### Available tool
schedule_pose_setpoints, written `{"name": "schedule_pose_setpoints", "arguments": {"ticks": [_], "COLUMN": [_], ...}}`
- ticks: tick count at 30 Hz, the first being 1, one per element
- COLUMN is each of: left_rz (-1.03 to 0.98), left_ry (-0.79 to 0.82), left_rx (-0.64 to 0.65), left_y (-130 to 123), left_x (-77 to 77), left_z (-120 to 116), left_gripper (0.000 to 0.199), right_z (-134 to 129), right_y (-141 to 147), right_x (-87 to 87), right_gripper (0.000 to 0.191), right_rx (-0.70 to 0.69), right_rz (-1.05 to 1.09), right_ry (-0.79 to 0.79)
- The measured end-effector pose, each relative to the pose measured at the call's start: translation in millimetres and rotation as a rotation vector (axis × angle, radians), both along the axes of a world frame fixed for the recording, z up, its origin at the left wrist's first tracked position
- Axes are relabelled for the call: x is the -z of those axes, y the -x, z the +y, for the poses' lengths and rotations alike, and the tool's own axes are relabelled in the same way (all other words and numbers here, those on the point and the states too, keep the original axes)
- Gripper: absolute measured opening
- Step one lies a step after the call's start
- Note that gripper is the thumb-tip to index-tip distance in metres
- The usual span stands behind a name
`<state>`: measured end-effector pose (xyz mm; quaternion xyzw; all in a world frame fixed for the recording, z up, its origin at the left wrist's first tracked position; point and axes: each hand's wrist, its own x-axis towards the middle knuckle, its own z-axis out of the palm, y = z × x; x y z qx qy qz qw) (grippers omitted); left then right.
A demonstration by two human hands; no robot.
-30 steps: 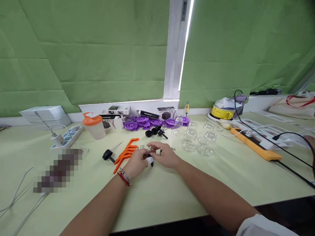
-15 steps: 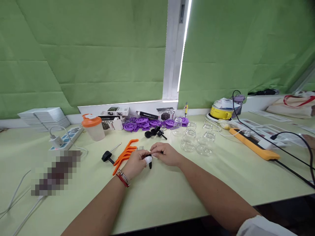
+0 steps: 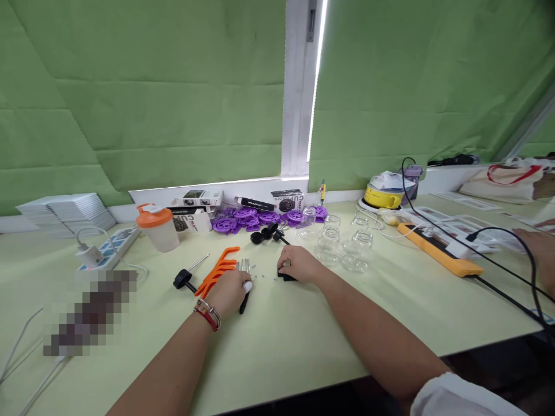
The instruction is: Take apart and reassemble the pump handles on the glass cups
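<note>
My left hand (image 3: 230, 290), with a white wrap on one fingertip, is closed round a slim black handle-like piece (image 3: 245, 304) that sticks out toward the table's front edge. Just beyond it lie several metal pins (image 3: 244, 265) and tiny loose metal bits (image 3: 262, 277). My right hand (image 3: 300, 264) pinches at a small black block (image 3: 286, 277) on the table; its fingers hide part of it. Orange curved handles (image 3: 222, 267) lie by my left wrist, with a black knob with a stem (image 3: 182, 278) to their left.
Several clear glass jars (image 3: 355, 260) stand right of centre. Purple plastic parts (image 3: 247, 215), black knobs (image 3: 257, 236) and boxes (image 3: 193, 221) line the back. An orange-lidded shaker (image 3: 159, 231) and power strip (image 3: 115, 245) are left. At the right edge rests another person's hand (image 3: 537, 248).
My hands have moved apart: the left went left with the black piece, the right went to the black block. Metal pins and small bits between them now show. The view has shifted slightly.
</note>
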<state>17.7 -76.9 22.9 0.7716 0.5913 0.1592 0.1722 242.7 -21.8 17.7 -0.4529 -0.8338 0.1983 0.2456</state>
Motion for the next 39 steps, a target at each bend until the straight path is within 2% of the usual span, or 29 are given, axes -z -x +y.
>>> {"name": "schedule_pose_setpoints", "arguments": {"ticks": [4, 7, 11, 20, 28, 33, 39], "left_rz": [0.155, 0.233, 0.282, 0.342, 0.41, 0.371, 0.282], "left_ry": [0.044, 0.003, -0.047, -0.054, -0.069, -0.079, -0.053], "left_rx": [-0.02, 0.01, 0.02, -0.038, -0.073, -0.049, -0.03], "left_y": [-8, -10, -6, -2, -2, 1, 1], "left_x": [-7.7, -10.6, -8.0, -1.9, -0.2, 0.5, -1.2], "left_z": [-6, -8, -6, -1, 1, 1, 1], "left_gripper": [0.023, 0.024, 0.025, 0.026, 0.025, 0.024, 0.025], "right_z": [-5, -3, 5, 12, 26, 33, 32], "right_y": [10, 4, -12, -17, -1, 4, 3], "right_x": [-2.8, -7.1, -7.3, 6.5, 14.2, 19.8, 18.2], "right_gripper": [0.01, 0.015, 0.016, 0.022, 0.016, 0.017, 0.019], "right_rx": [-0.067, 0.04, 0.199, 0.106, 0.164, 0.159, 0.152], "right_rz": [-0.095, -0.097, -0.162, -0.221, -0.252, -0.291, -0.315], "right_ry": [-0.011, -0.028, 0.039, 0.07, -0.038, -0.058, -0.054]}}
